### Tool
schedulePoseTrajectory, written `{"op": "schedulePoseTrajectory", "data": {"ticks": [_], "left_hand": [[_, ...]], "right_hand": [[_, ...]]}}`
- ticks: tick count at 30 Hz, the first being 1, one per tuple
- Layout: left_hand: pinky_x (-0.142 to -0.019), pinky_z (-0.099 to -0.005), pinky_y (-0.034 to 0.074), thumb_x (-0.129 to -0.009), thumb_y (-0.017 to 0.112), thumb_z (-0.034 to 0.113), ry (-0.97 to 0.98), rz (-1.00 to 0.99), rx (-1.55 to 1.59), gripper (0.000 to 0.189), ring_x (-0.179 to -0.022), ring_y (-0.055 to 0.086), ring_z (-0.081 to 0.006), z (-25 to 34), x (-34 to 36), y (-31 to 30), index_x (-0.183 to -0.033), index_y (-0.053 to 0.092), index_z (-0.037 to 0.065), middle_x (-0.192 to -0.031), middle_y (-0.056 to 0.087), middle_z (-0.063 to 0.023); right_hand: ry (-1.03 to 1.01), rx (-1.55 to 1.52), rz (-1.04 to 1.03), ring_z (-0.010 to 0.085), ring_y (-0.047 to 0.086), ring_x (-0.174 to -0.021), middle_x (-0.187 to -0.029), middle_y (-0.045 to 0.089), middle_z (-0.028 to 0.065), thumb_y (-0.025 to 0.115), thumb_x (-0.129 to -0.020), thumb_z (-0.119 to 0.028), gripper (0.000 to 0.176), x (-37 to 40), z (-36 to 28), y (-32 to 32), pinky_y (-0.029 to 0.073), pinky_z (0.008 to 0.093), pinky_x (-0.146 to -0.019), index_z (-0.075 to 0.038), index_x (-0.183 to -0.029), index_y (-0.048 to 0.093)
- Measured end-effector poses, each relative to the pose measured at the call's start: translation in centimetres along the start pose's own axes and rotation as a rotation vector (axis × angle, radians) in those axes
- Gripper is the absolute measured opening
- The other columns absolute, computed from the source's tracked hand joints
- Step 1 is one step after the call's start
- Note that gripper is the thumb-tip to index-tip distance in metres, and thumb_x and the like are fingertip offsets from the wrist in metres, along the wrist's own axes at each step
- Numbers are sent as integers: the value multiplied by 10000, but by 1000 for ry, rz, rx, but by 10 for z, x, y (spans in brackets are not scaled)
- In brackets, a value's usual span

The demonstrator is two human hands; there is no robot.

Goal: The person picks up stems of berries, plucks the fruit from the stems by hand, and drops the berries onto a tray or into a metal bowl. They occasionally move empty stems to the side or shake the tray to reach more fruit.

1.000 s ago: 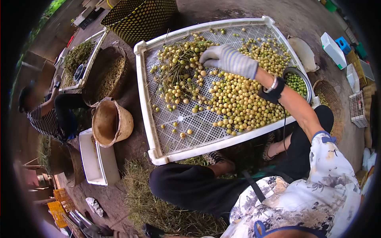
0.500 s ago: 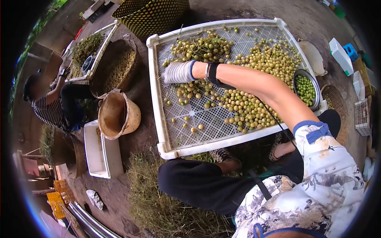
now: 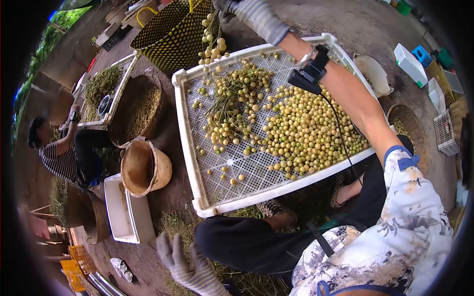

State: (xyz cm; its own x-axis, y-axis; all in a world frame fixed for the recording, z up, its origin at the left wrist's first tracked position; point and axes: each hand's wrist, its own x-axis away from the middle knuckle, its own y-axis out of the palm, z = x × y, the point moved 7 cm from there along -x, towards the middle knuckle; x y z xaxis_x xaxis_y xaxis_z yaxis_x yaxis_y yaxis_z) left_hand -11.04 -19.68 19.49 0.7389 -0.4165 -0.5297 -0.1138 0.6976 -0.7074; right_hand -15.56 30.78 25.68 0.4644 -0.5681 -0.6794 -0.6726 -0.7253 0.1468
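Observation:
My right hand (image 3: 259, 19), in a striped knit glove, is raised above the far edge of the white mesh tray (image 3: 256, 201). It grips a fruit bunch (image 3: 215, 47) by its stems; round yellowish fruits dangle from it beside the woven basket. My left hand (image 3: 190, 266), also gloved, is low by my knee, fingers spread and holding nothing. On the tray, a tangle of stemmed fruit bunches (image 3: 232, 101) lies left of centre. Loose yellow-green fruits (image 3: 311, 130) are heaped to the right, partly hidden under my right forearm.
A black-and-yellow woven basket (image 3: 170, 37) stands beyond the tray. Left are a bucket (image 3: 160, 170), a white box (image 3: 140, 222) and a wide basket (image 3: 158, 106) of fruit. Another person (image 3: 59, 153) sits at far left. Cut stems (image 3: 182, 222) litter the ground near my legs.
My right hand has risen from the tray's left part to beyond its far edge, with a fruit bunch in it. My left hand has come into view at the bottom. The view has shifted slightly.

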Motion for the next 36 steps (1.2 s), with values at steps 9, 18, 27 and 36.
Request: {"op": "schedulePoseTrajectory", "data": {"ticks": [9, 18, 27, 36], "left_hand": [[-974, -348, 482, -973, 593, 349, -453, -953, 1318, 468, -1056, 657, -214, 123, 13, 208, -1186, 631, -67, -1101, 697, -156], [-1067, -439, 404, -988, 505, 448, -994, -946, 1926, 545, -1208, 543, -271, 133, 66, 333, -1326, 499, 20, -1313, 576, -143], [-692, -331, 564, -958, 622, 158, -1227, -842, 1755, 173, -791, 658, -220, 89, 98, 356, -1027, 607, 1, -875, 667, -83], [-633, -291, 545, -978, 585, 132, -1009, -712, 1714, 134, -657, 579, -149, 74, 82, 342, -1038, 559, 16, -796, 587, -32]], "right_hand": [[137, 100, 213, 146, 690, -654, -796, 704, 102, 712, -874, -144, 194, 193, -56, -55, 613, 272, -610, 16, -977, 672], [243, 405, 134, 167, 612, -951, -1031, 607, 77, 719, -831, -4, 194, 349, -71, -60, 503, 291, -856, -28, -998, 624], [356, 497, -260, 235, 643, -940, -1033, 625, 92, 683, -740, 86, 265, 400, -64, -52, 526, 328, -828, -49, -967, 671], [714, 240, 1, 221, 637, -813, -991, 636, 79, 670, -778, 22, 360, 387, -20, -77, 522, 328, -766, -78, -1121, 620]]}}
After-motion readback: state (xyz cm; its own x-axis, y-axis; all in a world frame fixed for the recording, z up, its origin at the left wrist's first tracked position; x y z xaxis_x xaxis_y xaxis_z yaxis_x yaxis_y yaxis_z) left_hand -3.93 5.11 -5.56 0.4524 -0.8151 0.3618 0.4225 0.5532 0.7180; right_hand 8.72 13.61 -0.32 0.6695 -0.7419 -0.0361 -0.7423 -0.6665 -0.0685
